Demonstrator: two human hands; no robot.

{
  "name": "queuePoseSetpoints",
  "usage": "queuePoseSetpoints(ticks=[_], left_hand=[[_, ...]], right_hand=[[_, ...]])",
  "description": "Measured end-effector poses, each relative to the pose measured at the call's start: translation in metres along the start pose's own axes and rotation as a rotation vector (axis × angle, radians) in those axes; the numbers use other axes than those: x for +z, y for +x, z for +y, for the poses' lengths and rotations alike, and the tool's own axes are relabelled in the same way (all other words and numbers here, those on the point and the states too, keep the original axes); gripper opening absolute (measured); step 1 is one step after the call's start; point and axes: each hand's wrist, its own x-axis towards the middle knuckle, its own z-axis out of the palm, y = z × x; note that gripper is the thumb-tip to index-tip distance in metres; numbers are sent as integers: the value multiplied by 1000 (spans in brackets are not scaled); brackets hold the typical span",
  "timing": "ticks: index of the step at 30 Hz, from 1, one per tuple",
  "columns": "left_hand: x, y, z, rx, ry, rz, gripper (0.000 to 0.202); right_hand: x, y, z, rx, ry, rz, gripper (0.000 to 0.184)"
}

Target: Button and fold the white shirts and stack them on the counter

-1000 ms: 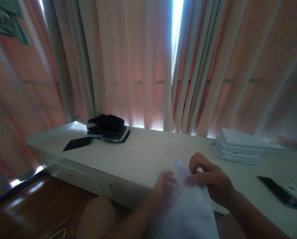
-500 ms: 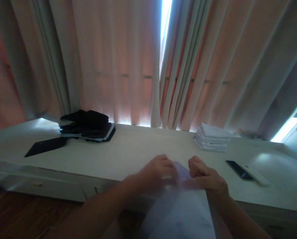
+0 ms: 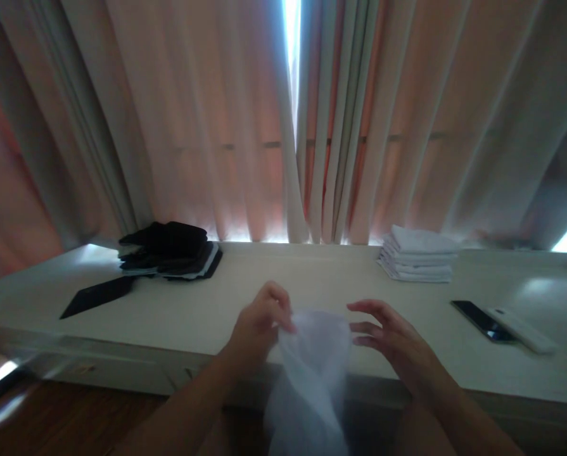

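Note:
A white cloth garment hangs in front of the table edge, blurred at its lower part. My left hand pinches its upper left corner between thumb and fingers. Just right of the cloth, my right hand has its fingers spread and curved, with no cloth visibly gripped. Whether its fingertips brush the cloth's right edge I cannot tell. What kind of garment it is does not show.
On the white table lie a pile of dark folded clothes, a flat black item, a stack of folded white cloths, a phone and a white slim object. Curtains hang behind.
My right hand has let go of the white cloth and opened to its right. My left hand has moved left with the cloth's corner. The view has shifted slightly.

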Motion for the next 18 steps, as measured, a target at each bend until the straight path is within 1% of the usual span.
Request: queuePoseSetpoints(ticks=[3, 5, 7, 8, 10, 11, 12, 14, 16, 18], left_hand=[[6, 1, -1, -73, -61, -23, 20], [7, -3, -2, -158, -84, -52, 18], [7, -11, -4, -259, -83, -56, 16], [5, -16, -6, -308, -86, -40, 16], [1, -29, -10, -414, -114, 4, 19], [-1, -36, -12, -484, -135, 31, 21], [-4, -43, -14, -568, -154, 59, 23], [-9, -57, -13, -770, -161, 118, 28], [-12, -69, -10, -951, -106, 152, 29], [-13, -79, -5, -1044, -31, 147, 27]], right_hand=[[21, 16, 6, 144, -202, -62, 56], [36, 29, 17, 206, -326, -56, 60], [48, 42, 31, 233, -388, -29, 57], [52, 48, 38, 240, -393, -55, 50], [54, 53, 47, 259, -343, -175, 34], [53, 54, 49, 282, -289, -239, 34], [51, 52, 49, 317, -224, -283, 37], [46, 45, 44, 393, -87, -320, 38], [41, 36, 36, 465, 19, -347, 35], [40, 28, 28, 513, 74, -377, 35]])
